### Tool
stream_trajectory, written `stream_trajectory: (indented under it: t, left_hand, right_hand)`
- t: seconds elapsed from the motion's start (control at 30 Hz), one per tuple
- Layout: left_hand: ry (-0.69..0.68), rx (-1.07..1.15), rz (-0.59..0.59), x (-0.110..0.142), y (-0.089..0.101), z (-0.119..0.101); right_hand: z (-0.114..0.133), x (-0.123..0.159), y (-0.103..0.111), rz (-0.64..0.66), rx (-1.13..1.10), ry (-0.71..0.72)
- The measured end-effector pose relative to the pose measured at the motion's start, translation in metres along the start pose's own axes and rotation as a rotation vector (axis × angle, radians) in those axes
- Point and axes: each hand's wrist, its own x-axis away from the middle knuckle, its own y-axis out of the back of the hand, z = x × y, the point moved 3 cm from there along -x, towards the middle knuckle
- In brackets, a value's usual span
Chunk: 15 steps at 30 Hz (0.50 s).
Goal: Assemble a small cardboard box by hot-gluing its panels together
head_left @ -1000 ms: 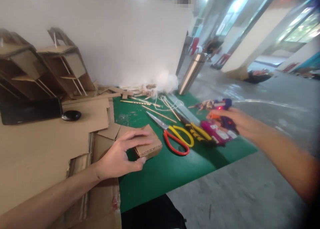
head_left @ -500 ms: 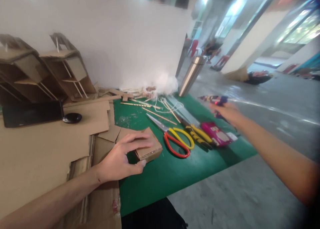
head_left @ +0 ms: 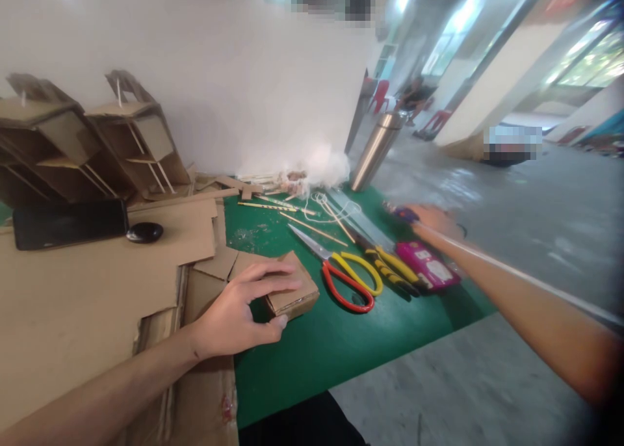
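Observation:
My left hand is closed around a small cardboard box, its fingers across the top and the thumb against the near side. The box sits on the green tabletop. Over the table's right end, my right hand is wrapped round a dark blue glue gun, partly smeared by motion. A long clear glue stick trails back from it above my forearm. Scissors with one red and one yellow handle lie beside the box. Yellow-and-black pliers rest next to a magenta packet.
A steel flask stands at the back edge by the white wall. White fluff, string and thin sticks lie in front of it. Cardboard sheets, a phone, a black mouse and cardboard structures fill the left.
My right hand has moved slightly left and down with the glue gun, toward the magenta packet. My left hand keeps its hold on the box. The view has shifted a little.

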Motion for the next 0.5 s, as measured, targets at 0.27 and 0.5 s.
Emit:
stream_trajectory:
  t: [0.27, 0.5]
  left_hand:
    - [-0.013, 0.003, -0.005, -0.001, 0.0, 0.0]
    - [0.002, 0.001, 0.004, 0.0, -0.001, 0.001]
  right_hand:
    - [0.0, -0.004, 0.007, -0.016, 0.036, -0.17]
    - [-0.007, -0.011, 0.017, 0.139, -0.029, -0.226]
